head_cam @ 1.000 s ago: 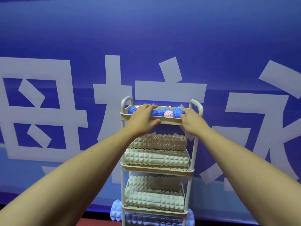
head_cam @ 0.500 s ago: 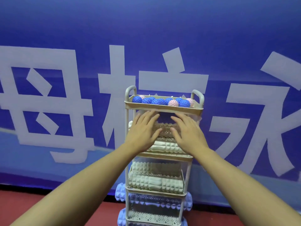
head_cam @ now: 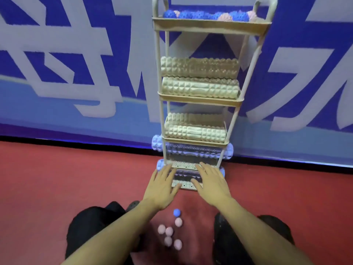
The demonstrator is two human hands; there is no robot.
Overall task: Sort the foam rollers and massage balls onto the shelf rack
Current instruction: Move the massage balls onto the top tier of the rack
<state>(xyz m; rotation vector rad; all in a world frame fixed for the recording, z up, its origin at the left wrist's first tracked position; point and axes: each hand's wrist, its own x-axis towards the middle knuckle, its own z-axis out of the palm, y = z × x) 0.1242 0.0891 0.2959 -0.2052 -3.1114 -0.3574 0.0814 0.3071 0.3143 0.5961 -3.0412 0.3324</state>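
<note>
- On the red floor, against a blue wall banner, stands a tall cream shelf rack with several shelves.
- The top shelf holds spiky massage balls. Most are blue and a few are pink. They fill the shelf from its left edge to its right edge.
- The next shelf down holds two cream foam rollers, one stacked on the other.
- The shelf under that holds two more cream rollers, stacked the same way.
- The low shelves hold light blue rollers. Their ends stick out past the left and right edges of the rack.
- On the floor near the person's knees lie loose balls. One is a blue ball. Five are pink balls, close together just below it.
- The left hand reaches out flat, palm down, fingers spread, in front of the bottom left corner of the rack. It holds nothing.
- The right hand reaches out the same way in front of the bottom right corner, fingers spread, holding nothing.
- Whether the fingertips touch the bottom shelf cannot be told.
- The banner has big white letters, but they are cut off and cannot be read.
</note>
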